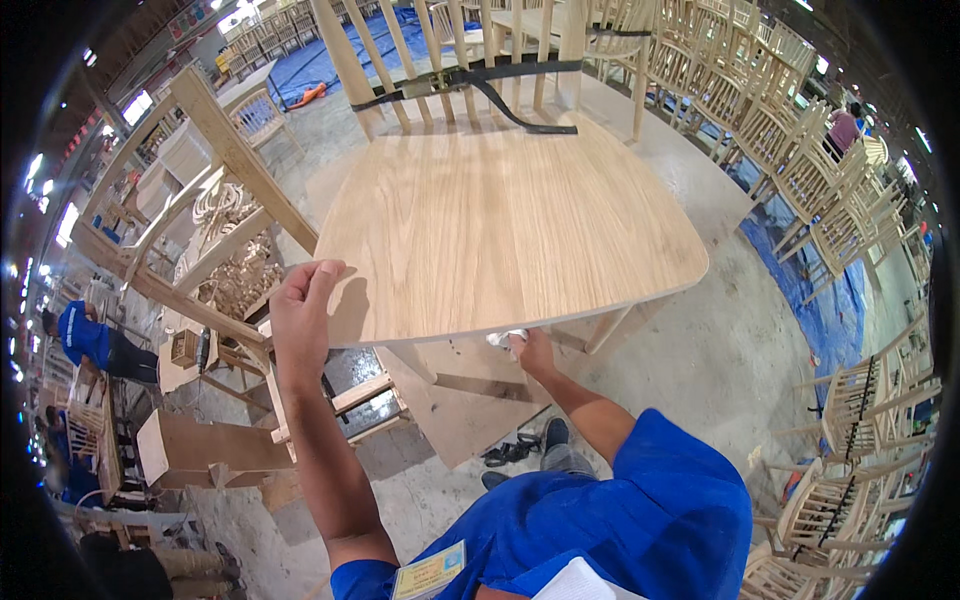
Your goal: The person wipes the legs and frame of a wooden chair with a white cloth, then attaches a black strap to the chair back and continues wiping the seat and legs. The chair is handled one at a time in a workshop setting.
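A light wooden chair seat (500,220) fills the middle of the view, with its spindle back (440,60) bound by a black strap (480,78). My left hand (300,310) grips the seat's near left corner, thumb on top. Just under the seat's front edge, my right hand (528,348) presses a small white cloth (505,339) against the underside near a leg (610,328).
A wooden frame (230,150) stands at the left with boards and offcuts (210,450) below it. Rows of unfinished chairs (800,150) line the right side on blue tarp (830,310). A person in blue (85,340) works at far left.
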`<state>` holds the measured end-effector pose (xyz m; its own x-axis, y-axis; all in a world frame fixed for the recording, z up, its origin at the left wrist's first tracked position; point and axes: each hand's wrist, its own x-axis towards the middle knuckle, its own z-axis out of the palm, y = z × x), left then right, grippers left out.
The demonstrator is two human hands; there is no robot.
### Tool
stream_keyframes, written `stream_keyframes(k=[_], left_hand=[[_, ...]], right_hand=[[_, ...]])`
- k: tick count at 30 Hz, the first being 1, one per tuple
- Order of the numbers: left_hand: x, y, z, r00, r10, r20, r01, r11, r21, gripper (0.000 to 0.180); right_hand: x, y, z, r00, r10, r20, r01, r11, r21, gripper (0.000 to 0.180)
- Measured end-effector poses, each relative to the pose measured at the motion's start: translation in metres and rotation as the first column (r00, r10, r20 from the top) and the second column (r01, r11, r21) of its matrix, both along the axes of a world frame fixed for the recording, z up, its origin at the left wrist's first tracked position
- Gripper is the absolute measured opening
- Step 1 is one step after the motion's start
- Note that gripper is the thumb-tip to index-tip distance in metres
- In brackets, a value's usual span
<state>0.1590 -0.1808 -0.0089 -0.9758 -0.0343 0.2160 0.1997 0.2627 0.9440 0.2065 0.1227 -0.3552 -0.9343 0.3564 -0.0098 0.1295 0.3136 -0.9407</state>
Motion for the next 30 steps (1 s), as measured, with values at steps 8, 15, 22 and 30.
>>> stream_keyframes(k=[8,15,22,30], left_hand=[[0.01,-0.006,-0.005,0.996,0.095,-0.002,-0.095,0.995,-0.036,0.028],[0.014,0.009,-0.021,0.86,0.389,-0.33,-0.473,0.85,-0.231,0.026],[0.032,0.062,-0.012,0.804,0.47,-0.363,-0.582,0.747,-0.322,0.022],[0.034,0.079,-0.002,0.742,0.548,-0.386,-0.669,0.647,-0.367,0.019]], right_hand=[[0.1,0.126,0.039,0.99,-0.092,0.11,0.126,0.193,-0.973,0.035],[0.029,0.357,0.17,0.866,-0.427,-0.261,0.453,0.891,0.046,0.028],[-0.086,0.331,0.334,0.825,-0.093,-0.557,0.136,0.99,0.036,0.036],[-0.238,0.18,0.37,0.621,0.662,-0.42,-0.144,0.623,0.769,0.03]])
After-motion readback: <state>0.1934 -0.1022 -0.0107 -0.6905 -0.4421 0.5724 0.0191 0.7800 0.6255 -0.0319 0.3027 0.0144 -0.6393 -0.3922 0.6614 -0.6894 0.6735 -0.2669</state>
